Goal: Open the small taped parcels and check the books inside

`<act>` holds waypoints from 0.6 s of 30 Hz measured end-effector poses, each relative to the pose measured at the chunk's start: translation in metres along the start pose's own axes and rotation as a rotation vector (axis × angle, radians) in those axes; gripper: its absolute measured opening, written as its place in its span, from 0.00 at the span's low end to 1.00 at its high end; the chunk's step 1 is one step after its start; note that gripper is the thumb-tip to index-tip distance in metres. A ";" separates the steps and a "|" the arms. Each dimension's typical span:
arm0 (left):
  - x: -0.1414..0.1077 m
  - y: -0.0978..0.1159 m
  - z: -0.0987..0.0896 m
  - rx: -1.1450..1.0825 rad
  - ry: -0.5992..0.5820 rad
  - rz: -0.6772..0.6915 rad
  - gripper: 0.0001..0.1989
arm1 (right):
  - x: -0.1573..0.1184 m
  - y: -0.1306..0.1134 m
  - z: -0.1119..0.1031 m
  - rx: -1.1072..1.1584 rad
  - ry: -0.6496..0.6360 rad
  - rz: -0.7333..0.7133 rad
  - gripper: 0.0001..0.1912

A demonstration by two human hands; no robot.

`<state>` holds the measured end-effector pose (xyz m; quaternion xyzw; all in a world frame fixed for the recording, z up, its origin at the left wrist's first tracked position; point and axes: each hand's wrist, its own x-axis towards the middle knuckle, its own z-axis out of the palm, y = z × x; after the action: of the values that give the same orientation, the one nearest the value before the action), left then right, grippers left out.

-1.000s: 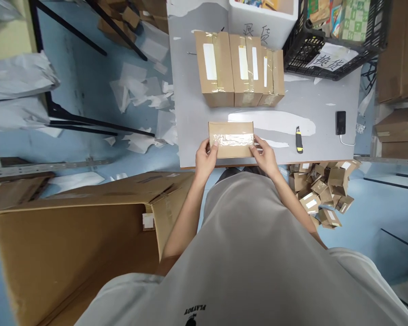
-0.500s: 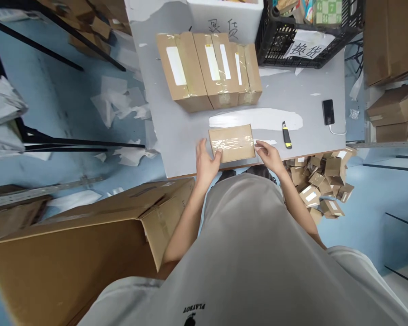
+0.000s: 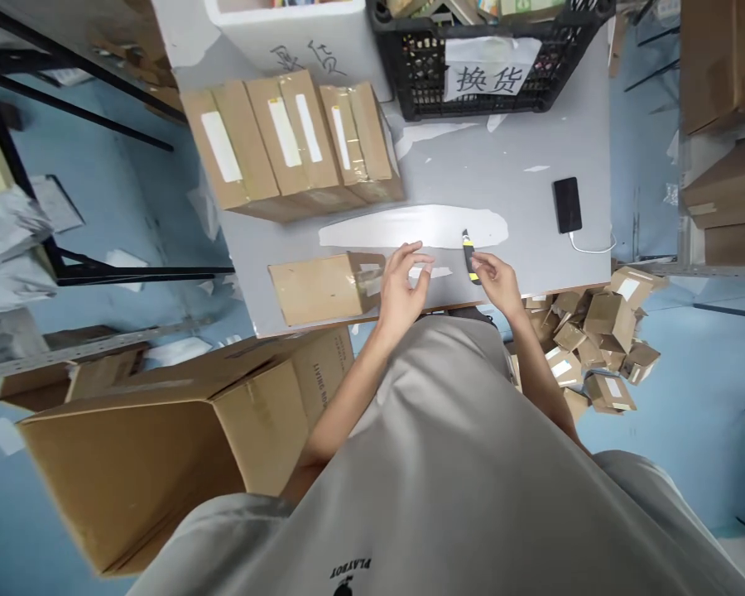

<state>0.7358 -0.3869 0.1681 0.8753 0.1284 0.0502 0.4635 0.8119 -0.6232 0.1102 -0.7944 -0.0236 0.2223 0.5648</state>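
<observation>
My left hand [image 3: 403, 285] is held over the front of the table with its fingers spread and nothing in them. Just left of it lies a small cardboard box [image 3: 314, 288], with shiny clear tape on its right end. My right hand [image 3: 500, 284] has its fingertips pinched at the side of a black and yellow utility knife [image 3: 469, 252]. The knife rests on the grey table [image 3: 521, 182], its tip pointing away from me over a white patch.
Several taped cartons [image 3: 291, 141] stand behind the small box. Further back are a white bin [image 3: 304, 41] and a black crate [image 3: 422, 79]. A phone [image 3: 567, 205] lies on the right. Open cartons [image 3: 142, 472] and a heap of boxes [image 3: 602, 331] flank me on the floor.
The small box, formerly between my hands with its taped face up, now lies further left, turned to an untaped face. My left hand has let it go; my right hand has come to the knife.
</observation>
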 end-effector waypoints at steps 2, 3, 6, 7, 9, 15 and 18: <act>0.008 0.023 0.024 -0.005 -0.037 0.002 0.09 | 0.011 0.016 -0.032 -0.020 0.042 0.003 0.30; 0.011 0.032 0.035 -0.006 -0.054 -0.001 0.09 | 0.017 0.025 -0.047 -0.040 0.065 0.005 0.29; 0.018 0.053 0.060 -0.015 -0.094 -0.017 0.09 | 0.037 0.051 -0.090 -0.148 0.124 0.009 0.28; 0.020 0.057 0.067 -0.017 -0.107 -0.024 0.08 | 0.045 0.059 -0.103 -0.197 0.139 0.008 0.28; 0.024 0.062 0.079 -0.019 -0.127 -0.044 0.08 | 0.061 0.073 -0.127 -0.305 0.162 0.002 0.27; 0.043 0.073 0.101 -0.019 -0.216 -0.098 0.09 | 0.120 0.105 -0.181 -0.672 0.209 -0.017 0.26; 0.049 0.077 0.104 -0.016 -0.227 -0.110 0.10 | 0.156 0.115 -0.196 -0.788 0.192 0.022 0.29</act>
<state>0.8183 -0.4983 0.1713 0.8632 0.1226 -0.0736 0.4842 1.0025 -0.7937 0.0059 -0.9674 -0.0458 0.1270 0.2144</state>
